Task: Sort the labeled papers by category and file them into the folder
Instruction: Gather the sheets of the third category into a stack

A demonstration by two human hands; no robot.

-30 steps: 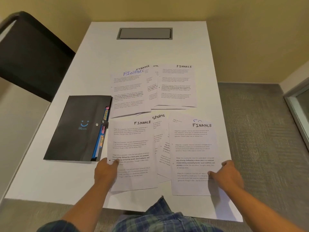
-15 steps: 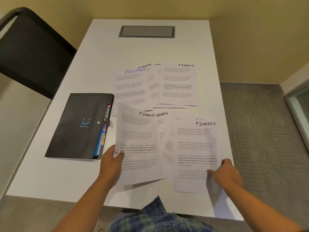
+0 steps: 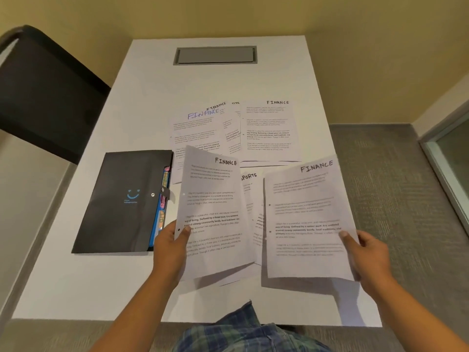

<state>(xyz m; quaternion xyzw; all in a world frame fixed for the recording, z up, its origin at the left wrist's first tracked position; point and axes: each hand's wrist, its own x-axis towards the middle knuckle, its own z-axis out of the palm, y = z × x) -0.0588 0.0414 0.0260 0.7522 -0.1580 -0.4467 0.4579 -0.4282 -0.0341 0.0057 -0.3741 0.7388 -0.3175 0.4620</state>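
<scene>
My left hand [image 3: 170, 246] pinches the left edge of a sheet labeled FINANCE [image 3: 215, 212] and holds it lifted off the table. Another FINANCE sheet [image 3: 307, 219] is raised too, gripped at its right edge by my right hand [image 3: 365, 252]. Between and beneath them lies a sheet labeled SPORTS [image 3: 251, 199], mostly covered. Farther back on the table lie overlapping FINANCE sheets, one lettered in blue [image 3: 198, 130] and one at the right [image 3: 269, 130]. A black folder [image 3: 121, 201] with a blue smiley and colored tabs at its right edge lies shut at the left.
The white table [image 3: 76, 283] has a grey cable hatch [image 3: 215, 55] near its far end. A black chair [image 3: 43, 92] stands at the left. Grey carpet and a glass door frame [image 3: 446, 158] are to the right.
Both hands have lifted their FINANCE sheets off the table. The left sheet rose first, then the right one, uncovering more of the SPORTS sheet.
</scene>
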